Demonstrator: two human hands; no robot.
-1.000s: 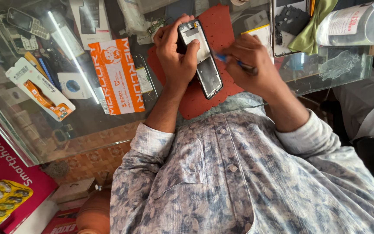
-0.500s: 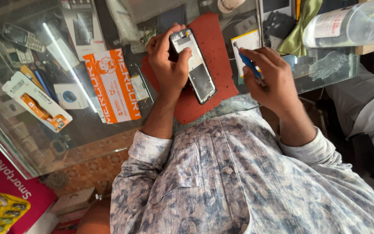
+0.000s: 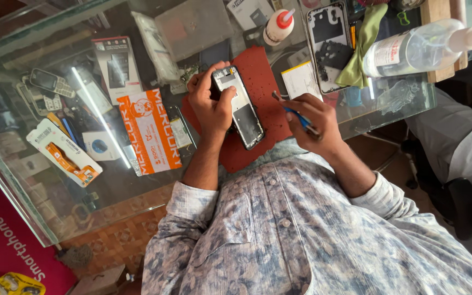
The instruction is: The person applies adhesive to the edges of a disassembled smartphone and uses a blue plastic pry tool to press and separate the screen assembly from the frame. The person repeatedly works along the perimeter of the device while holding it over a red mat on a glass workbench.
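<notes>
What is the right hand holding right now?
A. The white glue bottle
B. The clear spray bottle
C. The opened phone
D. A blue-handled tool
D. The right hand grips a blue-handled tool beside the opened phone, which the left hand holds.

The left edge of the opened dark smartphone [image 3: 240,109] is covered by the fingers of the left hand [image 3: 210,106], so the grip beneath cannot be seen. Most of the thin blue-handled tool [image 3: 297,116] is hidden inside the closed right hand [image 3: 315,123]; its tip is too small to be identified. The red rubber work mat [image 3: 258,71] is partly concealed by both hands and the phone. The clear plastic spray bottle [image 3: 416,50] is cut off by the right edge. The small items under the glass bench [image 3: 137,180] are blurred by reflections. A seated person's grey-clad leg [image 3: 465,147] is cut off at the right edge.
</notes>
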